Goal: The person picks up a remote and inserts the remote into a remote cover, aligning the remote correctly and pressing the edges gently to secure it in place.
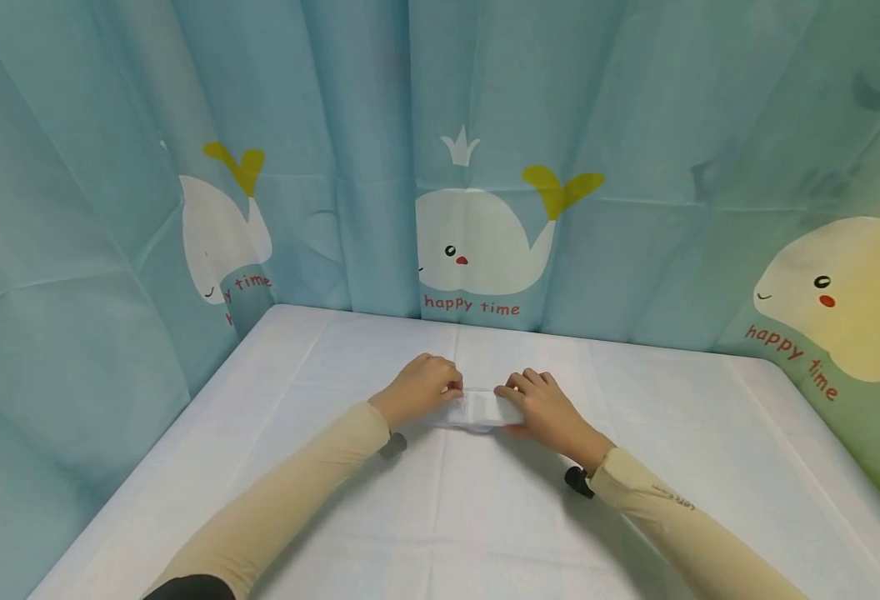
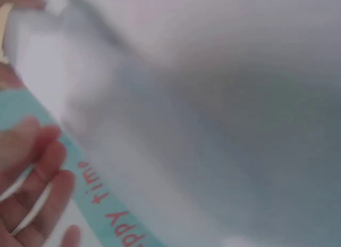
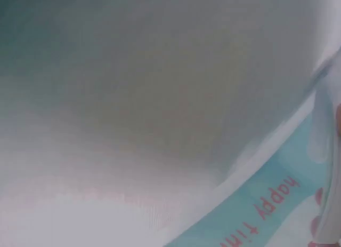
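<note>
A small white, partly see-through object, flat and rectangular, is held between the two hands over the middle of the table; its exact kind cannot be told. At its left end, my left hand pinches it between thumb and curled fingers. My right hand grips the right end, thumb low on the near side and fingers over the top. The left wrist view is blurred, with a pale part of the object at the upper left. A sliver of it and red fingertips appear along the right wrist view's edge.
A white cloth covers the table. Blue curtains with whale prints and "happy time" lettering hang behind it and along both sides. Beige sleeves cover both forearms, and a small black device sits under the right wrist.
</note>
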Demonstrator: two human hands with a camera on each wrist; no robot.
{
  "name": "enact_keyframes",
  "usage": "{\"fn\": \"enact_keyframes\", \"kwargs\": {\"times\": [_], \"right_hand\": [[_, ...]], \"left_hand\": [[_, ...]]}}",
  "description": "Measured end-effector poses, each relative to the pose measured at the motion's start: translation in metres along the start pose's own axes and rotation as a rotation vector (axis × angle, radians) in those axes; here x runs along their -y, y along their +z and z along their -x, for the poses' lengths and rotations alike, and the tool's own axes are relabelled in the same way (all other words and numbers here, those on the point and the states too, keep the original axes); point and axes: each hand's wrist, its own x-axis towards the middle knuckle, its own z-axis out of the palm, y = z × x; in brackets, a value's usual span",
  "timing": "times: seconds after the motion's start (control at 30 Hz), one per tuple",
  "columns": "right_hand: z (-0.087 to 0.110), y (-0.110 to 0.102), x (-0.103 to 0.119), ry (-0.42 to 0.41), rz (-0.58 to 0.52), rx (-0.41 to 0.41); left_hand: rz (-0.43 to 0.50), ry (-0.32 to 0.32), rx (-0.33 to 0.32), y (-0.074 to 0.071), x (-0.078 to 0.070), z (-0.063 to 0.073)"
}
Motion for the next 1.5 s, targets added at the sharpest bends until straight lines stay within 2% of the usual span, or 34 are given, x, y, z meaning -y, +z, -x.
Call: {"fn": "enact_keyframes", "kwargs": {"times": [0.1,0.23,0.3,0.53,0.7,0.8,0.9,1.0,1.07,1.13,1.3,1.4,1.5], "right_hand": [[0.001,-0.001,-0.002,-0.057,0.037,-0.040],[0.001,-0.003,-0.003,-0.113,0.057,-0.063],[0.001,-0.003,-0.002,-0.136,0.057,-0.070],[-0.003,-0.001,0.001,-0.169,0.080,-0.089],[-0.006,0.000,0.005,-0.094,0.077,-0.074],[-0.007,0.000,0.006,0.002,0.030,-0.060],[-0.007,0.000,0.005,0.102,-0.017,-0.037],[-0.007,0.002,0.004,0.176,-0.073,-0.021],[-0.007,0.003,0.004,0.199,-0.128,-0.018],[-0.008,0.005,0.004,0.205,-0.190,-0.016],[-0.009,0.006,0.005,0.220,-0.343,0.013],[-0.009,0.005,0.006,0.227,-0.339,0.029],[-0.010,0.006,0.007,0.215,-0.255,0.025]], "left_hand": [[0.082,-0.068,0.054,-0.006,0.000,-0.011],[0.123,-0.133,0.143,-0.008,-0.003,-0.024],[0.149,-0.152,0.153,-0.006,-0.005,-0.028],[0.240,-0.195,0.085,0.004,-0.009,-0.028],[0.268,-0.230,0.002,0.011,-0.009,-0.019],[0.194,-0.222,-0.068,0.011,-0.009,-0.008],[-0.003,-0.166,-0.110,0.009,-0.011,0.002],[-0.210,-0.074,-0.101,0.009,-0.014,0.010],[-0.317,-0.016,-0.089,0.010,-0.017,0.012],[-0.408,0.032,-0.106,0.012,-0.019,0.013],[-0.631,0.156,-0.250,0.013,-0.021,0.013],[-0.693,0.251,-0.316,0.016,-0.020,0.012],[-0.683,0.315,-0.331,0.018,-0.020,0.012]]}}
